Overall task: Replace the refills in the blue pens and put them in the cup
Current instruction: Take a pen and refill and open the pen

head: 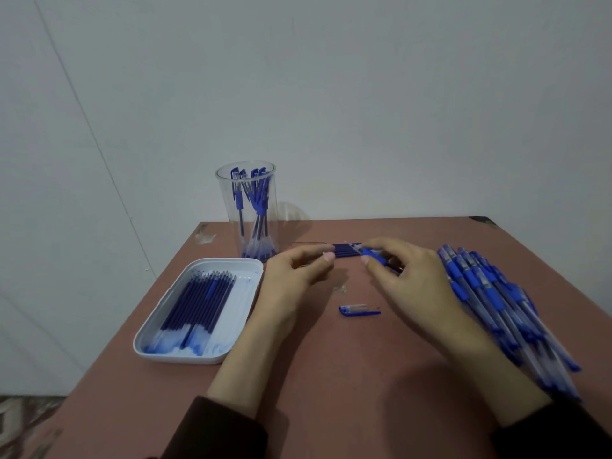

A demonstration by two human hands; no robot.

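Note:
My right hand grips a blue pen by its blue grip section, above the table. My left hand pinches at the left end of a dark blue refill that sticks out of that pen toward it. A pen cap lies on the table just in front of my hands. A clear cup at the back holds several blue pens. A white tray at the left holds several dark blue refills. A pile of blue pens lies at the right.
The reddish-brown table stands against a plain wall, its left edge close to the tray. My dark sleeves show at the bottom. Patterned floor appears at the lower left.

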